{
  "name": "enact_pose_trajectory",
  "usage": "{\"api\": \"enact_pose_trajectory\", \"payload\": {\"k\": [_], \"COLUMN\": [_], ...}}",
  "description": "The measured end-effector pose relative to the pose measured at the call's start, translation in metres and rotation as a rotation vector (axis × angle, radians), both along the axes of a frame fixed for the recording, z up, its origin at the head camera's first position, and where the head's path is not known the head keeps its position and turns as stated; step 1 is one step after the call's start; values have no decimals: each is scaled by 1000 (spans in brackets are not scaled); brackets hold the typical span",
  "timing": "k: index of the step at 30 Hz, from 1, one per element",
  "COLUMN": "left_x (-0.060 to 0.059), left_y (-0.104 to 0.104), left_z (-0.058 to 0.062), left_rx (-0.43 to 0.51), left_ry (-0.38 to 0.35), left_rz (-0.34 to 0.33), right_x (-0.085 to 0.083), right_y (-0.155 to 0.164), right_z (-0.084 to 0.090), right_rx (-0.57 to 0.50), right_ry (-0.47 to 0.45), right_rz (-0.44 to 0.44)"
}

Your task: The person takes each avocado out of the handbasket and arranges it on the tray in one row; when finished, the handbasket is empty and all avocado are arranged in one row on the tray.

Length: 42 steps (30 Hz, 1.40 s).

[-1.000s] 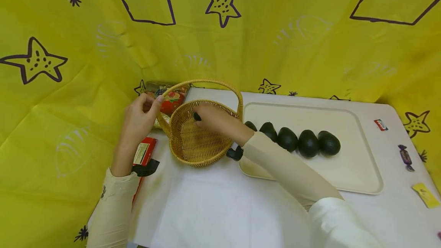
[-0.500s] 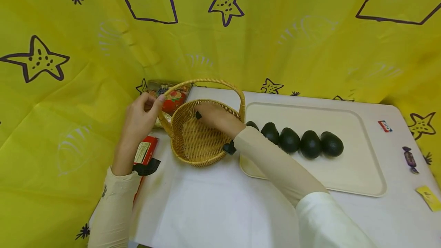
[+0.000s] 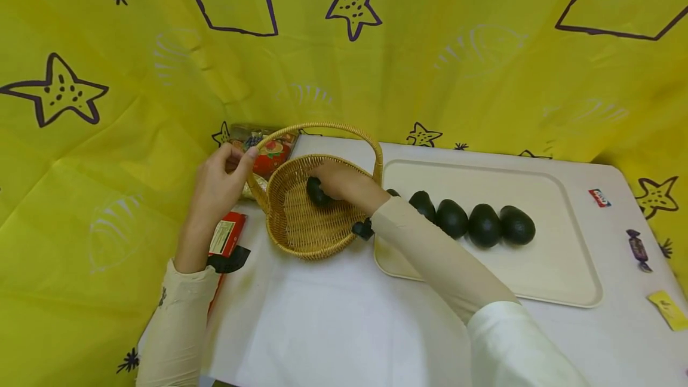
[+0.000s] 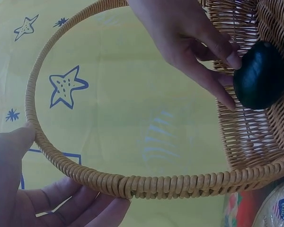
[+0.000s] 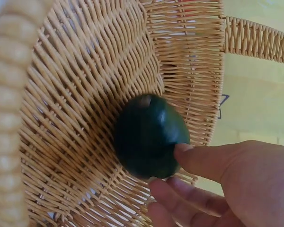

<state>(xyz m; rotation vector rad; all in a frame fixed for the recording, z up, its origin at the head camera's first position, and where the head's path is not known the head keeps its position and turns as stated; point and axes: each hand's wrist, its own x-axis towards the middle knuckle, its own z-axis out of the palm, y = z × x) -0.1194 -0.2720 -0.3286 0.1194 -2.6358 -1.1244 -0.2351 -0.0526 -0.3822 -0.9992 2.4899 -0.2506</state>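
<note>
In the head view my left hand [image 3: 221, 181] holds the golden wicker basket [image 3: 303, 252] by one side of its arched handle [image 4: 104, 182], thumb on one side and fingers on the other. A dark green avocado [image 5: 149, 137] lies inside against the woven wall. My right hand [image 3: 344, 183] reaches into the basket, its thumb [image 5: 201, 158] and fingertips right at one end of the avocado, loosely spread beside it. Several more avocados [image 3: 485, 226] sit in a row on the cream tray [image 3: 559, 267] to the right, one partly hidden by the right forearm.
Behind the left hand stand a red fruit-printed package [image 3: 271, 157] and a red box [image 3: 228, 235]. Small wrapped sweets, including a purple one [image 3: 638, 249] and a yellow packet [image 3: 668, 309], lie along the right edge. A yellow curtain [image 3: 419, 64] hangs behind the white table [image 3: 333, 321].
The avocado, covered by the right hand before, now shows in the basket as the hand has drawn slightly right off it. The left hand keeps its hold on the handle.
</note>
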Motion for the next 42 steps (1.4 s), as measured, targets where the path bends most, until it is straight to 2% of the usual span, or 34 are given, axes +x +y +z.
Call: {"api": "enact_pose_trajectory", "payload": {"k": [6, 10, 19, 27, 30, 35, 38, 42], "left_x": [0, 1, 1, 0, 0, 1, 1, 1], "left_y": [0, 0, 0, 0, 0, 0, 0, 1], "left_z": [0, 1, 2, 1, 1, 2, 2, 2], "left_rx": [-2, -7, -9, -5, -6, -7, -6, -7], "left_ry": [-1, -3, -5, 1, 2, -1, 1, 2], "left_rz": [-1, -1, -3, -3, -3, -6, -8, -9], "right_x": [2, 0, 3, 8, 9, 7, 5, 7], "right_y": [1, 0, 7, 8, 9, 12, 13, 15], "right_z": [-1, -1, 0, 1, -1, -8, -8, -8], "right_rx": [44, 25, 47, 72, 28, -63, -50, -13], "right_ry": [28, 43, -12, 44, 41, 44, 33, -10], "right_rz": [-17, -14, -6, -11, 14, 116, 153, 128]}}
